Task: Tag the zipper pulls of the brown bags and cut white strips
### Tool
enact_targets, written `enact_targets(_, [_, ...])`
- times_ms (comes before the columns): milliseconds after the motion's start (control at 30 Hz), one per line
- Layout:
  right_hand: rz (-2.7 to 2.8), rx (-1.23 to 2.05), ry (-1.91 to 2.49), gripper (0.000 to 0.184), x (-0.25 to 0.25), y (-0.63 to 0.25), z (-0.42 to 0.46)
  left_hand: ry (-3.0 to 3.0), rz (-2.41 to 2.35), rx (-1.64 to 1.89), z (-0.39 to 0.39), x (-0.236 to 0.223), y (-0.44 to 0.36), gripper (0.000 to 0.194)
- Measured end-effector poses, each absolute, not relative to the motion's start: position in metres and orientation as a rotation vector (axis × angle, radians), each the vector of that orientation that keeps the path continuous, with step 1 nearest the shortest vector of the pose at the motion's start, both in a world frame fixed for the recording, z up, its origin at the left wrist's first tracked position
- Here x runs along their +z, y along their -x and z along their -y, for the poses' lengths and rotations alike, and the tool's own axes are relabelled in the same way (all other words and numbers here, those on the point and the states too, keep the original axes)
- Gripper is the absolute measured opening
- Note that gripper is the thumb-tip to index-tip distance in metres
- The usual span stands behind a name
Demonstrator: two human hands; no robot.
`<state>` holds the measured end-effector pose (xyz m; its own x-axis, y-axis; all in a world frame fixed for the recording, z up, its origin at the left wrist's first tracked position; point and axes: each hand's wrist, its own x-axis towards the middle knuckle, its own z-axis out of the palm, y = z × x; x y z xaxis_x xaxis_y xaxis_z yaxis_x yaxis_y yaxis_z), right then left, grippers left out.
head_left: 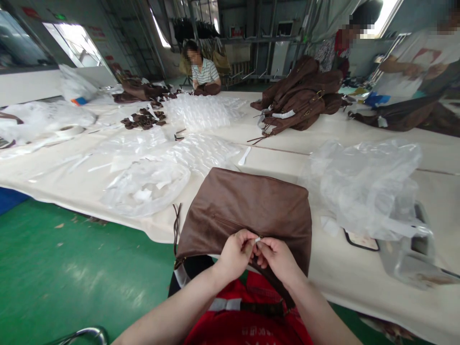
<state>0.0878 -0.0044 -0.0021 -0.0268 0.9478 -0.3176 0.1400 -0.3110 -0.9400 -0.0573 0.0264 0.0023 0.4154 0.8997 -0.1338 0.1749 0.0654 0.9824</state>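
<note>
A brown leather handbag [251, 196] lies at the table's front edge, its lower part hanging toward my lap. My left hand [235, 251] and my right hand [278, 256] meet over it near one end of its zipper [224, 220]. Fingertips of both hands are closed in a pinch around a small white strip [258, 239]; what lies under it is hidden. The bag's strap runs below my right hand, and a white wrapping [226, 304] covers part of a strap at my lap. Dark cords [176, 225] hang from the bag's left side.
Clear plastic bags [366, 191] and a phone [362, 240] lie to the right, beside a grey tape dispenser-like object [409, 258]. More plastic [147, 187] spreads left. Brown bags [302, 100] are piled farther back. Several people work around the table [280, 158].
</note>
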Motion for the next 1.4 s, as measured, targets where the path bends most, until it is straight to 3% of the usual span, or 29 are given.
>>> enact_targets(200, [1.173,1.303,1.622,0.032,-0.008,-0.083,0.002,-1.641,-1.14,0.866,-0.011,0.004,0.055,0.016])
enact_targets(433, [1.159,1.136,1.63,0.022,-0.005,-0.081,0.001,-1.865,-1.207,0.926,-0.003,0.004,0.054,0.017])
enact_targets(633, [1.014,1.305,1.52,0.023,-0.003,-0.082,0.009,-1.924,-1.245,0.928,-0.004,0.006,0.053,0.016])
enact_targets(800, [0.448,1.582,1.149,0.021,0.001,-0.078,0.019,-1.922,-1.217,0.959,-0.001,0.005,0.054,0.016])
enact_targets(1000, [0.322,1.589,1.012,0.028,-0.002,-0.068,0.019,-1.748,-1.218,1.047,0.003,-0.002,0.054,0.022])
enact_targets(1133, [0.341,1.582,1.028,0.034,-0.009,-0.068,0.019,-1.802,-1.239,0.919,-0.004,0.003,0.059,0.01])
enact_targets(1400, [0.378,1.567,1.057,0.038,-0.015,-0.068,0.019,-2.408,-1.095,0.968,-0.012,0.004,0.072,0.032])
